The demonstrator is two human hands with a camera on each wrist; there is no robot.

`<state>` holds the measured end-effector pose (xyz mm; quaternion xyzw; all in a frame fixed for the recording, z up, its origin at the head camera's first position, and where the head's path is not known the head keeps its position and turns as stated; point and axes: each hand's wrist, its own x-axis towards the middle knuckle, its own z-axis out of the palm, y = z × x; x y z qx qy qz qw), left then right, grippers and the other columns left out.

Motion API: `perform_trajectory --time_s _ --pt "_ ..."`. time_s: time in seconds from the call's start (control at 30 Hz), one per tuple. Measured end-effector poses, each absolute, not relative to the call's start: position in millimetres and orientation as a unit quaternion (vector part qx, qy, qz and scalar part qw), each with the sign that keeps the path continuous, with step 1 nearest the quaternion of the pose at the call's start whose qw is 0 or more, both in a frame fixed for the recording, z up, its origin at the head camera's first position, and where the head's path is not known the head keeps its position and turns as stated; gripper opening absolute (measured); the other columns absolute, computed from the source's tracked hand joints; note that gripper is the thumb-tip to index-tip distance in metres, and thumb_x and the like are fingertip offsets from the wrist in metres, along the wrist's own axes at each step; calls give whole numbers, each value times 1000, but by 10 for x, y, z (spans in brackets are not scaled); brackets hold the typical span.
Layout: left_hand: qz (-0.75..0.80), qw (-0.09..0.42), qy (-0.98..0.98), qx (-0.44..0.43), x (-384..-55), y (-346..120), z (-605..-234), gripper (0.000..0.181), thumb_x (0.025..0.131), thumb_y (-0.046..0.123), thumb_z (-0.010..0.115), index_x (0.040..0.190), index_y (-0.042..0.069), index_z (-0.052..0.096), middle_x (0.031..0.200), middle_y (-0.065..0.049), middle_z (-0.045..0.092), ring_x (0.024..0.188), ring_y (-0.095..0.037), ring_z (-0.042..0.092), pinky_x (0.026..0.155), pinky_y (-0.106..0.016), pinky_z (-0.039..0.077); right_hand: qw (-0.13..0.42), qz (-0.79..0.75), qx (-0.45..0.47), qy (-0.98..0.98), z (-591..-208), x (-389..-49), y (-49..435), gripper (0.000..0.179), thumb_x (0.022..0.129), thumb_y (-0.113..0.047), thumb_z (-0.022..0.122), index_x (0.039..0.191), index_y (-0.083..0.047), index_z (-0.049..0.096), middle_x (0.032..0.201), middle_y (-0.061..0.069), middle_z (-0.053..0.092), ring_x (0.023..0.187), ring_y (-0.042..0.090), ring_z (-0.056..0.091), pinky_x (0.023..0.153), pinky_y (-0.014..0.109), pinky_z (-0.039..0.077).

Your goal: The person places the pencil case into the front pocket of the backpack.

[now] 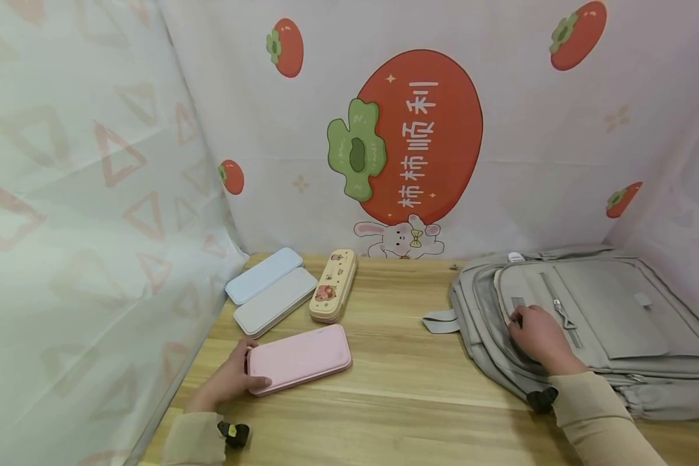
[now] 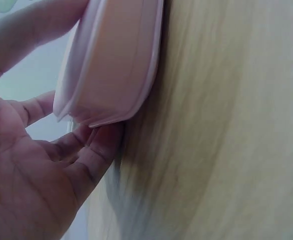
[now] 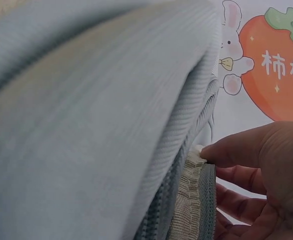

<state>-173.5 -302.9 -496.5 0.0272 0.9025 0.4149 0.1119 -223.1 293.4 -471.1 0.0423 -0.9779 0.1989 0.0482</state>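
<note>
My left hand (image 1: 232,377) grips the left end of a pink pencil case (image 1: 299,358), thumb on the near side and fingers around the end. In the left wrist view, the case's underside (image 2: 119,55) is tilted up beside the wooden surface, with fingers beneath its end. On the right lies a grey backpack (image 1: 623,304), its front panel facing up. My right hand (image 1: 540,333) pinches the zippered edge (image 3: 189,195) of the bag's opening between thumb and fingers. That edge stands apart from the bag's other side; the inside is hidden.
Behind the pink case lie a light blue case (image 1: 264,275), a white case (image 1: 276,303) and a cream case (image 1: 333,285) with cartoon prints. A grey strap loop (image 1: 441,321) sticks out from the bag onto the wooden table (image 1: 396,382). Printed cloth (image 1: 518,129) hangs around the table.
</note>
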Motion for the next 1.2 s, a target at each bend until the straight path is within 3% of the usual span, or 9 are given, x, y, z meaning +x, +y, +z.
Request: perform_trajectory --time_s 0.3,0.47,0.6,0.87,1.2 --pt "438 114 892 -22 -1674 -2978 -5001 89 82 6 87 146 -12 29 139 -36 45 124 -46 53 99 -52 48 59 212 35 -975 -4699 -2140 2953 11 99 -2 53 91 4 58 77 12 59 64 23 51 60 43 45" --pt "487 122 863 -52 -1621 -2991 -5045 82 87 0 79 150 -14 28 124 -31 57 108 -35 60 83 -38 54 42 233 30 -971 -4591 -2133 2996 14 100 -4 45 91 3 53 75 10 54 63 23 47 61 40 39" --pt "538 117 833 -62 -1594 -3006 -5068 72 93 -3 70 150 -16 28 122 -28 54 101 -27 57 72 -30 53 37 245 30 -968 -4487 -2163 3050 14 99 -4 47 94 6 55 82 16 59 69 27 52 64 43 44" --pt "608 104 784 -66 -1615 -2968 -5025 63 97 -7 60 152 -10 28 134 -28 37 101 -25 57 69 -31 55 32 288 32 -957 -4328 -2147 3056 14 99 -8 54 95 6 58 88 17 63 80 29 57 68 42 45" --pt "642 102 758 -64 -1636 -2859 -4982 54 102 -9 49 152 -8 29 133 -26 37 96 -20 59 69 -31 57 5 329 39 -944 -4187 -2059 2976 16 103 -9 45 102 5 52 84 8 53 69 21 46 59 35 40"
